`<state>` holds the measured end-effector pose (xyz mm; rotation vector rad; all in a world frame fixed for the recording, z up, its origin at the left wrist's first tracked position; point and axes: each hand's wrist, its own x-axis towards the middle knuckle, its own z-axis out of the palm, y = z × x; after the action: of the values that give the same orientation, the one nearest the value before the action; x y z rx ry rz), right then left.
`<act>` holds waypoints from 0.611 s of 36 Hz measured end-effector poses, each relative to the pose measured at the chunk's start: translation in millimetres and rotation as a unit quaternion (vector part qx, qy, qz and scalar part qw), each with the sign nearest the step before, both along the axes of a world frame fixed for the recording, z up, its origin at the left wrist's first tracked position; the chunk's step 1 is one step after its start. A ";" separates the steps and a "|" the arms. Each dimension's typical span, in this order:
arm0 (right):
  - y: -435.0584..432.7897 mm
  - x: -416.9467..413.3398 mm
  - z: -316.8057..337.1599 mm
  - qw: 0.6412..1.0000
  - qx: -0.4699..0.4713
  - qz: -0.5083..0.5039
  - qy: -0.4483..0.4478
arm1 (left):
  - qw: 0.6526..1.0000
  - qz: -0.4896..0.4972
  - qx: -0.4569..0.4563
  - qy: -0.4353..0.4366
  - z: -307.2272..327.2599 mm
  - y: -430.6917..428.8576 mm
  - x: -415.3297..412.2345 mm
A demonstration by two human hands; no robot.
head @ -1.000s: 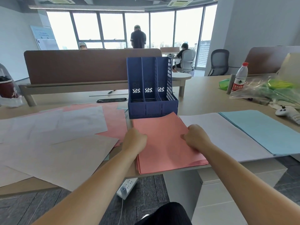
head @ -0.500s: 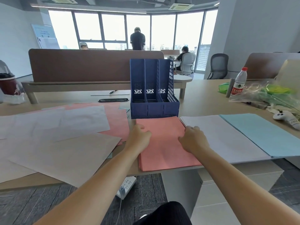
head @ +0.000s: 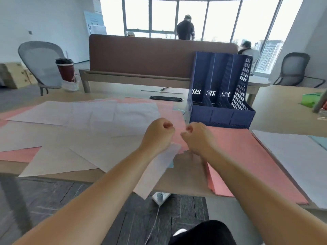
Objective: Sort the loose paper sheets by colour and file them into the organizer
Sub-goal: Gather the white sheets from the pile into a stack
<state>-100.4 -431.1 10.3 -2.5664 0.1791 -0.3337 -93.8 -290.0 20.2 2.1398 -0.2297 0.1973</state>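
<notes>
Hovering over loose sheets [head: 109,121] beside organizer [head: 221,115].
Left hand [head: 157,137], right hand [head: 199,138] curled (any grip: cannot tell).

We log the organizer [head: 221,117] as dk navy blue, side wall w/ a perforated grid pattern, small white dash marks. Pink stack [head: 247,156] is salmon pink, plain. White sheets [head: 88,131] are white, plain. Pale-blue sheet [head: 320,141] at far right. Desk [head: 283,106] is lt tan. Divider [head: 159,55] is brown. Cup [head: 66,71] is dk red w/ black lid. Floor [head: 53,200] is dk grey, tile pattern. Bag [head: 311,99] is green.
</notes>
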 end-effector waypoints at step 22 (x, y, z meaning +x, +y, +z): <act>130.0 158.8 -46.6 0.974 -0.149 0.055 0.161 | 0.952 0.194 -0.180 0.156 -23.9 168.7 136.5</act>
<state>58.3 -301.1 -36.2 -2.9027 0.1104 0.1085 42.7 -121.2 -3.7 1.7985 0.3882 0.1124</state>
